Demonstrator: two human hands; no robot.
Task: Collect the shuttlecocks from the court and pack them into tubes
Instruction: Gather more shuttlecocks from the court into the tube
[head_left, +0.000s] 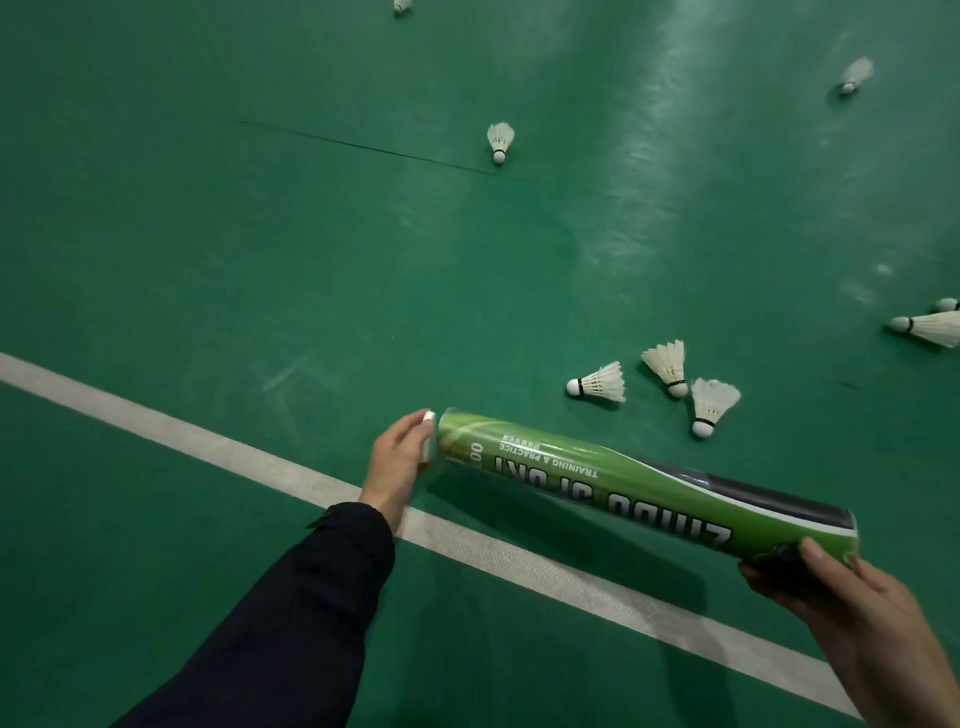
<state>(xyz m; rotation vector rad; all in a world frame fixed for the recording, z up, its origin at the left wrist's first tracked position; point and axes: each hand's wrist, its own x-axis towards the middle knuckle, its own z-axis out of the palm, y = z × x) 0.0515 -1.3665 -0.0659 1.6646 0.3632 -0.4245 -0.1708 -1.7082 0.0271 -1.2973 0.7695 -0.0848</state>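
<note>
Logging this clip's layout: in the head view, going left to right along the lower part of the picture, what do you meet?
Dark sleeve → left hand with a white object at the tube's mouth → green tube → right hand gripping the tube's far end. Just above the tube, three shuttlecocks lie on the green floor.

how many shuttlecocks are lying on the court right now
8: top edge, centre, upper right, three clustered above the tube, two at right edge. More may lie off-frame.
</note>
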